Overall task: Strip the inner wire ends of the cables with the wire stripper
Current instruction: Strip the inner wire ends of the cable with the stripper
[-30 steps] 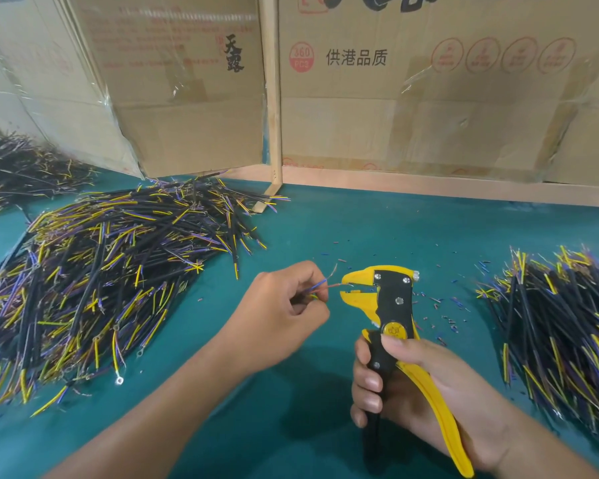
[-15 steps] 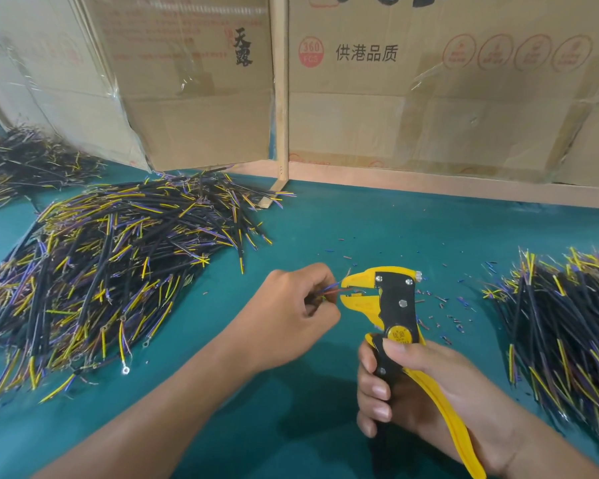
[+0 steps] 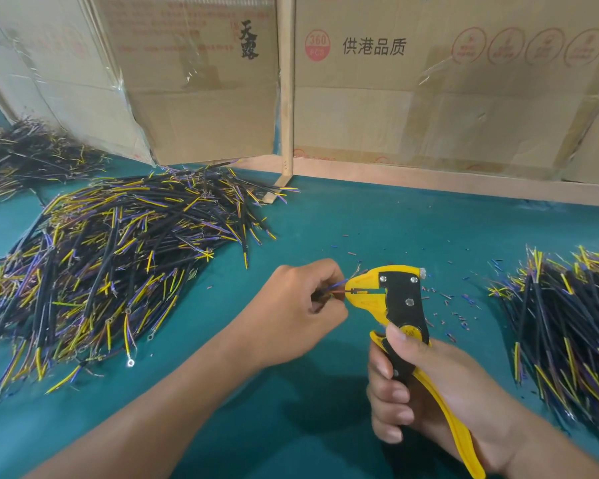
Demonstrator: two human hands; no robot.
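Note:
My left hand [image 3: 300,305] pinches a short cable [image 3: 334,288] whose blue and red inner wires stick out to the right. The red wire end lies between the jaws of the yellow and black wire stripper [image 3: 395,299]. My right hand [image 3: 426,392] grips the stripper's handles from below, thumb on the pivot. Most of the cable is hidden inside my left fist.
A big heap of black cables with yellow and purple wires [image 3: 111,264] lies at the left on the green table [image 3: 360,219]. A second heap [image 3: 567,323] lies at the right. Insulation scraps [image 3: 453,312] dot the table beside the stripper. Cardboard boxes [image 3: 429,98] stand behind.
My left hand moved the cable's wire end rightward into the stripper's jaws. The jaws have come together on the wire.

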